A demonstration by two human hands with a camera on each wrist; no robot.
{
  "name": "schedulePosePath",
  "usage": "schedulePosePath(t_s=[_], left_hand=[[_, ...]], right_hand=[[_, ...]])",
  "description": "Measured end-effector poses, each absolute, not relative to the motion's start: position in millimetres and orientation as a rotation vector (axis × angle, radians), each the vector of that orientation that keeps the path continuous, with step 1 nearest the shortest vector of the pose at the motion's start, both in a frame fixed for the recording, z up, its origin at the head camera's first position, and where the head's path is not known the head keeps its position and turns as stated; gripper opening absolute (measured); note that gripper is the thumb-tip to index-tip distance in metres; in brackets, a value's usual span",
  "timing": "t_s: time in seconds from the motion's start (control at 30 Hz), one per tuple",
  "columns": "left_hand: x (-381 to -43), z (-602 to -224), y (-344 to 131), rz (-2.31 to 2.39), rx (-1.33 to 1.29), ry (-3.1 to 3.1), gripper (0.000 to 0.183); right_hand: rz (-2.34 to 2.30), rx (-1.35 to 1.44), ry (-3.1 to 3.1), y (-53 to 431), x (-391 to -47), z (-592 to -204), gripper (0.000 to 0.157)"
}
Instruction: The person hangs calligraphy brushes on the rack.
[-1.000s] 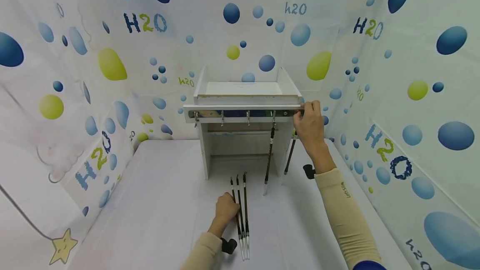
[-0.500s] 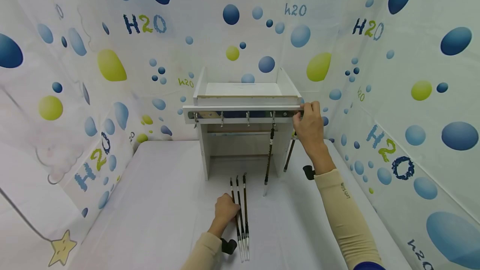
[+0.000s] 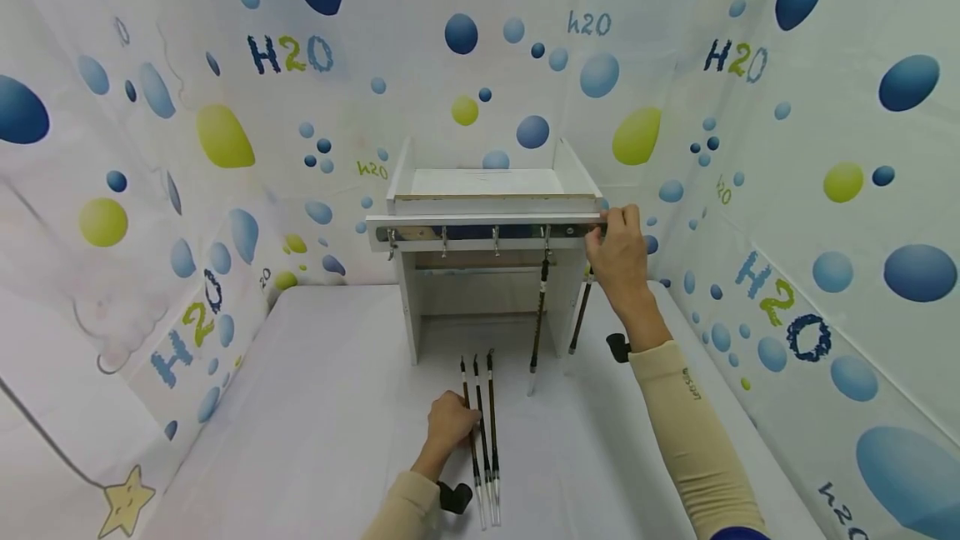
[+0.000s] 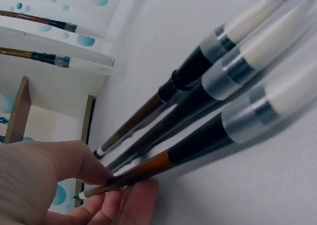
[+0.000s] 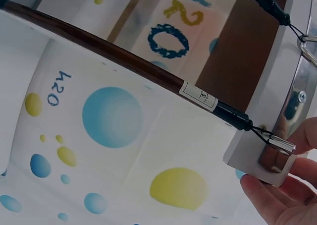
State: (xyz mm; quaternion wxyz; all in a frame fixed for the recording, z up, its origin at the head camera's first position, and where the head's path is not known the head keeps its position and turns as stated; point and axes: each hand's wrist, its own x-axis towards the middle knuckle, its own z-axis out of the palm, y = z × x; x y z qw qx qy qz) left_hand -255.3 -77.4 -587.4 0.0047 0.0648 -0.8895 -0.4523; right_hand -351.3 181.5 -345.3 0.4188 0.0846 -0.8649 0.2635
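My left hand [image 3: 452, 421] is low over the white table, its thumb and fingers pinching the leftmost calligraphy brush [image 4: 148, 167]. Two more brushes [image 4: 166, 121] lie beside it, their white bristles under clear caps. My right hand [image 3: 621, 247] grips the right end of the hook rail [image 3: 468, 232], thumb near the end hook [image 5: 281, 143] and fingers below the rail's end. From that hook a dark brown brush [image 5: 124, 56] hangs by its black loop. Another brush [image 3: 539, 315] hangs from the hook to its left.
The rail runs along the front of a white shelf unit [image 3: 408, 307] with an open tray top [image 3: 487, 182]. Further hooks [image 3: 444, 242] on its left carry nothing. A white backdrop [image 3: 420, 48] with blue and green dots surrounds the table [image 3: 322, 407].
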Motion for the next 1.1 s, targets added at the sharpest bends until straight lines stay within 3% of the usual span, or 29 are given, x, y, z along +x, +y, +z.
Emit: schedulePosePath(t_s=[0.17, 0.3, 1.1], left_hand=[[-256.3, -579.8, -76.5, -1.455, 0.192, -2.737, 0.01], [-254.7, -566.9, -75.6, -1.495, 0.169, -2.688, 0.04], [-243.6, -493.5, -62.1, -1.408, -0.047, -2.542, 0.033]], right_hand=[[0.643, 0.217, -2.167, 181.0, -351.5, -343.7, 0.026], [0.647, 0.214, -2.173, 181.6, -352.0, -342.5, 0.026], [0.657, 0.192, -2.175, 180.6, -350.2, -344.8, 0.025]])
